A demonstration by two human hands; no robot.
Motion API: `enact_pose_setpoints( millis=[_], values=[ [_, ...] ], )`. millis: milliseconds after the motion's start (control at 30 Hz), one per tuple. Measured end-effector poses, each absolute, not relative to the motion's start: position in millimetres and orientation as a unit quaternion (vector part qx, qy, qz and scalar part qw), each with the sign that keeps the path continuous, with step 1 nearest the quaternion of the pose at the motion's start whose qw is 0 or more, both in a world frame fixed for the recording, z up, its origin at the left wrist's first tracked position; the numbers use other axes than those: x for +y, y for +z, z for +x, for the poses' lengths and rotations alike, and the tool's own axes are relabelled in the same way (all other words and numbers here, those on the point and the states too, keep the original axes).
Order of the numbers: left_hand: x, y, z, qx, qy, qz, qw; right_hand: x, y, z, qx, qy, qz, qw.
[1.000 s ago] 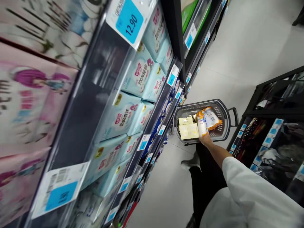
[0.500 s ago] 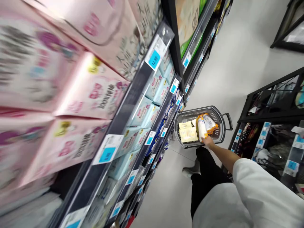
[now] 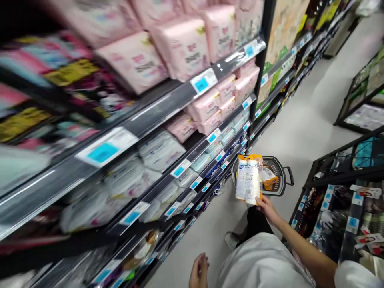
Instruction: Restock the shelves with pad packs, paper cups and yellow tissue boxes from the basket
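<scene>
My right hand (image 3: 265, 209) grips the lower edge of a plastic-wrapped white and orange package (image 3: 249, 180), which it holds upright in front of a grey plastic shopping basket (image 3: 280, 188). The package hides most of the basket's inside, though an orange-and-white item (image 3: 270, 180) shows there. My left hand (image 3: 199, 271) hangs low at the bottom of the view, near the shelf base, with slightly curled fingers and nothing in them.
A tall shelf unit (image 3: 168, 100) on the left holds pink packets (image 3: 183, 44) and pale packets above blue price labels. A black rack (image 3: 330, 216) of small goods stands on the right. Between them runs a pale floor (image 3: 300, 120).
My view has turned and levelled. My right hand has lifted the package out of the basket towards me, and my left hand has come into view at the bottom.
</scene>
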State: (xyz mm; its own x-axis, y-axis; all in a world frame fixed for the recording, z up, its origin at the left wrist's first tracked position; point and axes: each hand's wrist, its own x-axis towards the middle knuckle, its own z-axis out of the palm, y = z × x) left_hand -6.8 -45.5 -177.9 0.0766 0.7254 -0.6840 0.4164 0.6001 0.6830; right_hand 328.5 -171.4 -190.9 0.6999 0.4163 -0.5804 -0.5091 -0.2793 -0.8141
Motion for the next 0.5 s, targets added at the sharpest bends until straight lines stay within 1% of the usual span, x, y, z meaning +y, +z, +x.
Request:
enact_pose_setpoints(
  millis=[133, 267, 400, 500],
  values=[
    [-28, -161, -21, 0.605, 0.175, 0.442, 0.638, -159, -127, 284, -0.059, 0.426, -0.641, 0.635],
    [-15, -130, -21, 0.549, 0.245, 0.468, 0.648, -150, -76, 248, -0.126, 0.455, -0.607, 0.639],
    [-9, -90, -16, 0.504, 0.308, 0.489, 0.642, -147, -41, 223, -0.203, 0.492, -0.563, 0.633],
    [-11, -57, -16, 0.451, 0.360, 0.497, 0.648, -151, -30, 210, -0.241, 0.498, -0.558, 0.619]
  ],
)
